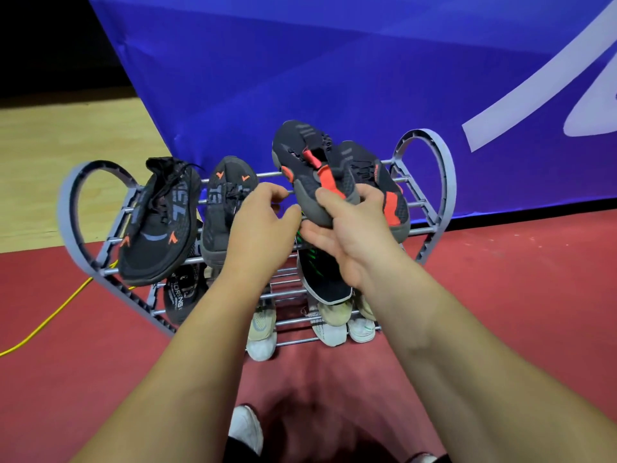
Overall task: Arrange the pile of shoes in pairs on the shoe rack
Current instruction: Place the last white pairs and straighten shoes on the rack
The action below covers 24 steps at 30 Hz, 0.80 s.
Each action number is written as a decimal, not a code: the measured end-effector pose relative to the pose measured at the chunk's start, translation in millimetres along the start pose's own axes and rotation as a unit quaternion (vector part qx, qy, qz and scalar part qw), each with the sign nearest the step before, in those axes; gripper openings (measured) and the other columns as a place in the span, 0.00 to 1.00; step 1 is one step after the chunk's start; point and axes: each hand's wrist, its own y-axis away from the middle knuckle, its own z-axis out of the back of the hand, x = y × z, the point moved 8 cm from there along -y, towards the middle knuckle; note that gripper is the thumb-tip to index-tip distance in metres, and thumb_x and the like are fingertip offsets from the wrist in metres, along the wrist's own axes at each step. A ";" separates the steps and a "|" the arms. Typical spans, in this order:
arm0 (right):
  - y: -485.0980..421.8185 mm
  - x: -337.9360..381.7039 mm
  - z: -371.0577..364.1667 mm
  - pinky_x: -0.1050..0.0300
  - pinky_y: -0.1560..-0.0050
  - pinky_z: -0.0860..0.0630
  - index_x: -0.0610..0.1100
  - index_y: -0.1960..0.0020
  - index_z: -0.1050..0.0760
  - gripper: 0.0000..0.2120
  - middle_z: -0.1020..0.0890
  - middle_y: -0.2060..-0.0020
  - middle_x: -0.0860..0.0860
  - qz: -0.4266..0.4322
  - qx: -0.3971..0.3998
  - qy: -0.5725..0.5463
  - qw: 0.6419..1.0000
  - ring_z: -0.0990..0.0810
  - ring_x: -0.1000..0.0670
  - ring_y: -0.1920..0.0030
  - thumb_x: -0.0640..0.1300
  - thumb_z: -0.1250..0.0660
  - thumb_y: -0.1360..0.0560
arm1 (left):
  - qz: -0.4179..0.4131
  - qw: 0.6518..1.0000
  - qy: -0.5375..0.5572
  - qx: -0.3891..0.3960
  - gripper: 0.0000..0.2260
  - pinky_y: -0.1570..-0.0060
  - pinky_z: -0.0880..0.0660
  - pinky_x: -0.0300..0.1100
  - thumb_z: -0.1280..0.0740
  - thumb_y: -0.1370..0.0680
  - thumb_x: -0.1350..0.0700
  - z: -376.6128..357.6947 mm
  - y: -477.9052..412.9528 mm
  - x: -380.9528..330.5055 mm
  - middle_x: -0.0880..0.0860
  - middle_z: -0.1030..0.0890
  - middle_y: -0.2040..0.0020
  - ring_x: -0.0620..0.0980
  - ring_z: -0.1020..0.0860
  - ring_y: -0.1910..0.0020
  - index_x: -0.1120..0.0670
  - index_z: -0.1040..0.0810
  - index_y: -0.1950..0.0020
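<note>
Nearest us, a white shoe toe (pixel 245 429) pokes in at the bottom edge, between our two forearms. Our right grip (pixel 350 235) pinches the heel of a black-and-orange shoe (pixel 310 162), with the thumb on top and the fingers curled beneath. The shoe's toe is tipped up over the right part of the shoe rack (pixel 444 182), at its top tier. Its mate (pixel 380 185) lies just beside it on that tier, to the right. Our left grip (pixel 260 225) hovers over the middle of the top tier with its fingers loosely curled, holding nothing; we cannot tell whether it touches a rail.

On the left of the same tier sits a black pair with orange marks (pixel 160 222). On the lower tiers are a black shoe with green stripes (pixel 320 272), a black shoe with white lettering (pixel 182 295) and several cream and white shoes (pixel 262 329). The rack stands on a red floor (pixel 500 312), with a yellow cable (pixel 50 315) to its left and a blue banner (pixel 334 61) behind.
</note>
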 end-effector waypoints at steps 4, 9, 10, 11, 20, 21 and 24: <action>0.3 -26.8 -7.5 0.40 0.49 0.15 0.52 0.31 0.39 0.27 0.17 0.43 0.42 -0.028 0.005 -0.047 0.999 0.11 0.40 0.58 0.37 0.29 0.21 | 0.017 0.996 -0.072 0.044 0.15 0.50 0.30 0.42 0.35 0.22 0.54 -4.5 1.4 7.4 0.46 0.19 0.42 0.47 0.21 0.50 0.49 0.24 0.36; -5.1 -43.3 -1.2 0.46 0.49 0.14 0.53 0.32 0.40 0.29 0.20 0.40 0.42 -0.013 -0.023 -0.004 1.000 0.13 0.43 0.47 0.40 0.26 0.23 | 0.029 0.993 -0.098 0.064 0.17 0.52 0.32 0.41 0.36 0.22 0.55 -5.8 4.9 7.1 0.47 0.20 0.40 0.46 0.21 0.52 0.49 0.26 0.32; -6.0 -44.9 -0.1 0.47 0.49 0.14 0.54 0.33 0.40 0.29 0.20 0.41 0.42 -0.008 -0.024 0.009 1.000 0.13 0.43 0.46 0.41 0.25 0.24 | 0.032 0.993 -0.097 0.067 0.18 0.51 0.32 0.42 0.36 0.21 0.55 -6.5 4.4 8.2 0.47 0.20 0.38 0.47 0.21 0.49 0.49 0.27 0.31; -6.3 -45.5 0.4 0.47 0.49 0.14 0.54 0.34 0.39 0.29 0.20 0.41 0.42 -0.006 -0.021 0.018 1.000 0.14 0.43 0.45 0.42 0.25 0.24 | 0.036 0.993 -0.092 0.068 0.19 0.49 0.31 0.42 0.36 0.21 0.55 -6.8 4.1 8.7 0.48 0.21 0.35 0.48 0.21 0.47 0.49 0.28 0.30; 12.1 -5.2 21.4 0.44 0.53 0.14 0.54 0.39 0.28 0.14 0.16 0.49 0.45 0.026 0.092 0.394 0.914 0.12 0.41 0.58 0.49 0.28 0.23 | 0.063 0.994 -0.060 0.062 0.15 0.52 0.27 0.49 0.43 0.20 0.50 -7.7 6.4 6.2 0.50 0.18 0.48 0.54 0.20 0.50 0.48 0.29 0.34; 13.0 -0.9 25.9 0.44 0.55 0.14 0.52 0.36 0.27 0.16 0.15 0.53 0.46 0.037 0.091 0.432 0.896 0.12 0.45 0.62 0.48 0.30 0.22 | 0.061 0.994 -0.063 0.064 0.16 0.49 0.26 0.50 0.43 0.19 0.47 -8.5 7.9 5.9 0.49 0.18 0.48 0.54 0.20 0.49 0.48 0.29 0.33; 16.3 32.4 36.6 0.45 0.57 0.15 0.48 0.43 0.21 0.07 0.16 0.62 0.51 0.179 0.029 0.492 0.852 0.15 0.50 0.64 0.45 0.35 0.20 | 0.044 0.993 -0.085 0.073 0.25 0.44 0.23 0.51 0.38 0.22 0.34 -10.8 13.2 4.5 0.46 0.18 0.47 0.51 0.19 0.48 0.48 0.29 0.31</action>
